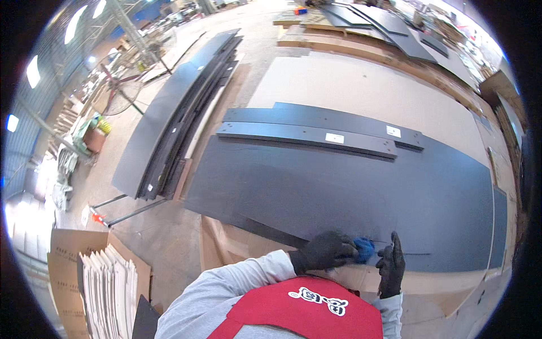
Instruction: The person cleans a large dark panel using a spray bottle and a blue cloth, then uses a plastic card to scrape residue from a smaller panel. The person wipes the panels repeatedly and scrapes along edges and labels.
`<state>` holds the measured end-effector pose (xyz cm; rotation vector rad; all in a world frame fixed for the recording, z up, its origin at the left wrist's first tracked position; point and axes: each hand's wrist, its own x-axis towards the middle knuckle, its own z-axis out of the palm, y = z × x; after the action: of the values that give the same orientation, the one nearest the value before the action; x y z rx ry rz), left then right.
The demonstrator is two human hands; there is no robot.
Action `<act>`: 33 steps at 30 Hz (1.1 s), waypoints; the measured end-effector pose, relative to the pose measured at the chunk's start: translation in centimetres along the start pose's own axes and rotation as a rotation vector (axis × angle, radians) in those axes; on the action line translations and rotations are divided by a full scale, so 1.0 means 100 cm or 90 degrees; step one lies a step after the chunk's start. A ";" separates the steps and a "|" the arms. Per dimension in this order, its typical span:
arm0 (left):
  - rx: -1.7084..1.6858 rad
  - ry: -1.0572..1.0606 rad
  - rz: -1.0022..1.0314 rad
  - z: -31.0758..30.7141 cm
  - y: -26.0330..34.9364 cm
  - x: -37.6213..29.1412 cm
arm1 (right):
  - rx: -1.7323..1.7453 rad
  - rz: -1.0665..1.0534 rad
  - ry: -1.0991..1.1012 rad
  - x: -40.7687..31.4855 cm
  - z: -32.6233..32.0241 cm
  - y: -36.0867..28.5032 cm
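Note:
My left hand, in a black glove, grips a crumpled blue cloth near the front edge of a large dark panel. Just right of the cloth is my right hand, also gloved in black. Its index finger points away from me; whether it holds anything is hidden. A thin dark line runs rightward from beside that hand over the panel. Below the left forearm's side, a narrow dark edge shows along the panel's front.
Two dark narrow boards with white labels lie across the panel's far side. A stack of long dark panels stands to the left, near a pedestal fan. A cardboard box holds upright pale sheets. More panels lie on pallets behind.

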<state>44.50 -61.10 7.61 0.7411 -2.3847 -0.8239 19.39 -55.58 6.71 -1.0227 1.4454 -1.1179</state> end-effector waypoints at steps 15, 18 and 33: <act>0.150 0.412 -0.324 -0.040 -0.068 -0.041 | -0.600 -0.189 -0.189 -0.036 0.012 -0.034; 0.115 0.408 -0.363 -0.041 -0.066 -0.043 | -0.610 -0.169 -0.200 -0.042 0.012 -0.035; 0.155 0.395 -0.326 -0.047 -0.063 -0.046 | -0.591 -0.192 -0.154 -0.050 0.008 -0.020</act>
<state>52.70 -64.25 5.38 1.4971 -1.7620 -0.3907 20.98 -51.24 9.69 -1.9932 1.6593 -0.4415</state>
